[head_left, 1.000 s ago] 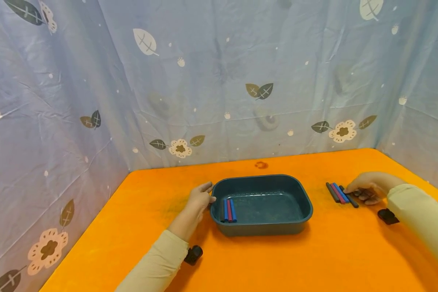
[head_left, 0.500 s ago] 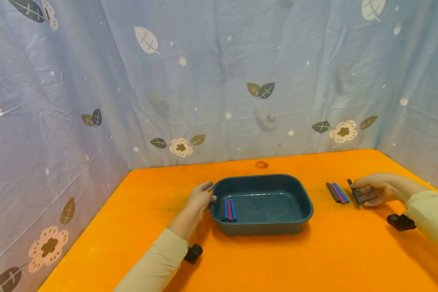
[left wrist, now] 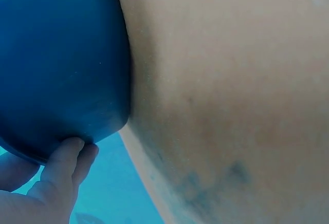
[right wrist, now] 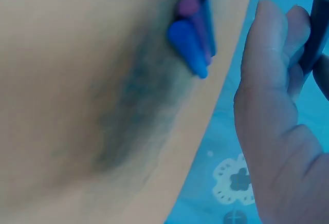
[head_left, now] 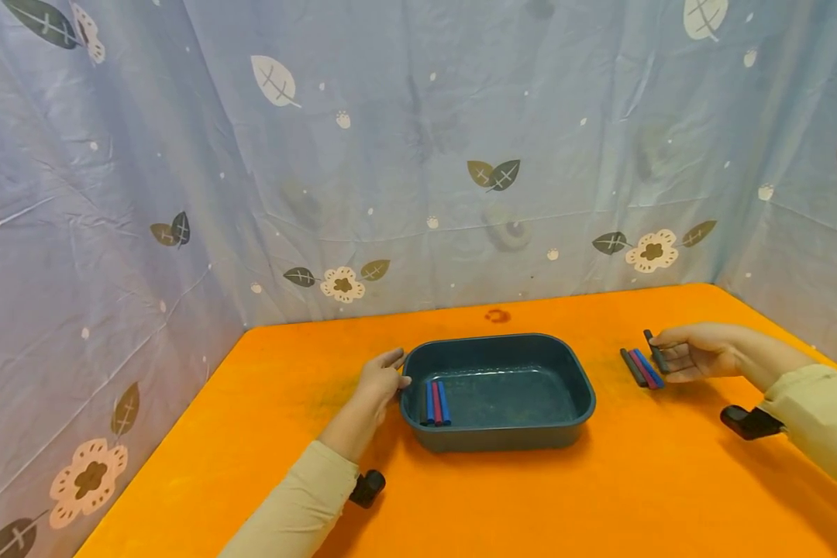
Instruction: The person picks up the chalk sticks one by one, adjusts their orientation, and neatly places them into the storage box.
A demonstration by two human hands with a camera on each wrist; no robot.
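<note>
My left hand (head_left: 378, 385) grips the left rim of a dark teal rectangular tray (head_left: 498, 439), thumb at the rim and fingers against the outer wall. Inside at its left end, slim crayon-like sticks lie side by side: blue (head_left: 429, 403), pink-red (head_left: 437, 404), another blue (head_left: 446, 403), and a dark one hardly visible at the edge. Pinched in my right hand (head_left: 704, 353) is a black stick (head_left: 658, 353), tilted and raised off the table. Just left of it on the table lie a black stick (head_left: 632, 367), a pink-red stick (head_left: 642, 370) and a blue stick (head_left: 649, 368), close together.
An orange-covered table (head_left: 530, 504) carries everything. Patterned curtains (head_left: 418, 155) hang behind it and at both sides. A black wrist device (head_left: 367, 488) sits below the left wrist, and another black device (head_left: 749, 422) below the right. A reddish mark (head_left: 497, 315) shows near the back edge.
My right hand has picked the black stick up from beside the row, drawn it right, then brought it back left and higher. The left hand and tray have stayed in place.
</note>
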